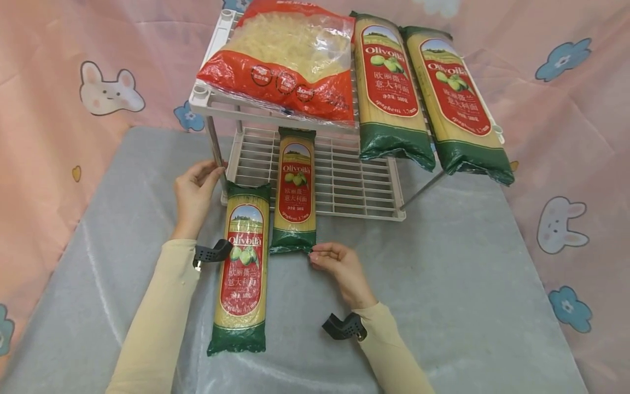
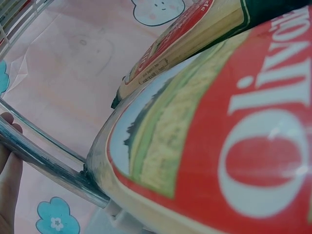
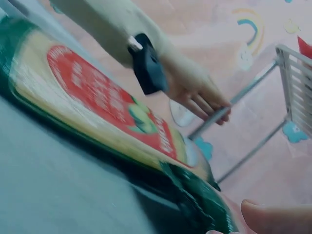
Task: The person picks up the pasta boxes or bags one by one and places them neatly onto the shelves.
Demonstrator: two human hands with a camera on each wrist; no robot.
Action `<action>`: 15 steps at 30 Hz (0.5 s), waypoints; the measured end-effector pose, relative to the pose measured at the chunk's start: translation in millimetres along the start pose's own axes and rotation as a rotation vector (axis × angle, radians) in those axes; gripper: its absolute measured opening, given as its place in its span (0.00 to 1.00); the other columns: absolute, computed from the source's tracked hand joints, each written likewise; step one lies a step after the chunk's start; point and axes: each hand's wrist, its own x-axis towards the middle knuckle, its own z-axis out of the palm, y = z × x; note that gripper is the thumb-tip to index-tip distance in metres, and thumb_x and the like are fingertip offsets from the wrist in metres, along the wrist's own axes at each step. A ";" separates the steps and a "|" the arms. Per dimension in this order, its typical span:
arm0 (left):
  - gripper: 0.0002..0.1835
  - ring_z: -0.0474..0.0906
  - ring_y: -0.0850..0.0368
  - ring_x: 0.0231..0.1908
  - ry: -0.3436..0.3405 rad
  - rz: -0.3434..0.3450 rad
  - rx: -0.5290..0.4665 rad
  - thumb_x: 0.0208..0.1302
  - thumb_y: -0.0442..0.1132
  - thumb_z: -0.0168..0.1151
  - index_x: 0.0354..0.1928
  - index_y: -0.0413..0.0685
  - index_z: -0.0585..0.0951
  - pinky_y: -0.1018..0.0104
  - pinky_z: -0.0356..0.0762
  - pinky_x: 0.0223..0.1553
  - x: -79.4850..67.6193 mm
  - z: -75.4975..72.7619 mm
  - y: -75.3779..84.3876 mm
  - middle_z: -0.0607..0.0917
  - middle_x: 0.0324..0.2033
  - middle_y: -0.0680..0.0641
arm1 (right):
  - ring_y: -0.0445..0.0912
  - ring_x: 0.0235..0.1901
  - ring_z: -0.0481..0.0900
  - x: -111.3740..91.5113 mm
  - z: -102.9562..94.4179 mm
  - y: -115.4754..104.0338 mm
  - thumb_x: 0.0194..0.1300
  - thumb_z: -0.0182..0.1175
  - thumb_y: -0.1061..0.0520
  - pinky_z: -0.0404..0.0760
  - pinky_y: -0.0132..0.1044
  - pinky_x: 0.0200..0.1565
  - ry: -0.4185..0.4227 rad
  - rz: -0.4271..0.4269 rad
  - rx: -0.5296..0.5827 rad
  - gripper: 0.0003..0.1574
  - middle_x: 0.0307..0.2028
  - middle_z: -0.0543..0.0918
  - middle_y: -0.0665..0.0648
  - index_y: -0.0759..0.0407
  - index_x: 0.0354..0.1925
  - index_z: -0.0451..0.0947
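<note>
My left hand (image 1: 193, 200) holds the front left metal post (image 1: 214, 141) of a white two-tier rack; in the left wrist view its fingers (image 2: 10, 180) lie around that post. With thumb and fingertips, my right hand (image 1: 342, 271) pinches the green bottom corner of a spaghetti pack (image 1: 295, 191). That pack lies partly on the lower shelf (image 1: 354, 186), its near end jutting out past the front edge. A second spaghetti pack (image 1: 241, 273) lies beside it to the left, on the grey cloth, its top end at the rack's front edge.
Above, the upper shelf (image 1: 221, 101) bears a red bag of pasta (image 1: 290, 60) and two more spaghetti packs, one in the middle (image 1: 389, 82) and one at the right (image 1: 458, 98), both overhanging its front edge. A pink patterned curtain (image 1: 581, 142) surrounds the grey-covered table (image 1: 467, 284).
</note>
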 end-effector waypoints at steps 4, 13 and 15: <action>0.12 0.82 0.60 0.43 0.003 0.009 -0.010 0.64 0.35 0.61 0.44 0.32 0.81 0.69 0.77 0.50 0.4 -0.1 0.0 0.84 0.43 0.37 | 0.41 0.33 0.82 -11.1 6.2 6.5 0.58 0.59 0.73 0.82 0.35 0.42 -0.060 0.017 0.013 0.17 0.30 0.83 0.56 0.84 0.45 0.71; 0.12 0.83 0.60 0.42 0.006 0.013 -0.012 0.64 0.35 0.61 0.44 0.31 0.81 0.69 0.77 0.50 -0.4 -0.3 1.4 0.84 0.43 0.37 | 0.42 0.40 0.82 -23.7 30.4 18.3 0.60 0.60 0.69 0.80 0.37 0.49 -0.307 0.125 -0.023 0.21 0.44 0.81 0.71 0.82 0.49 0.70; 0.12 0.83 0.59 0.42 0.006 0.012 -0.007 0.64 0.35 0.61 0.45 0.31 0.81 0.69 0.77 0.50 -0.1 0.1 0.9 0.84 0.43 0.37 | 0.44 0.41 0.82 -24.3 36.6 19.8 0.60 0.59 0.69 0.80 0.38 0.50 -0.329 0.128 -0.021 0.22 0.46 0.79 0.73 0.82 0.51 0.69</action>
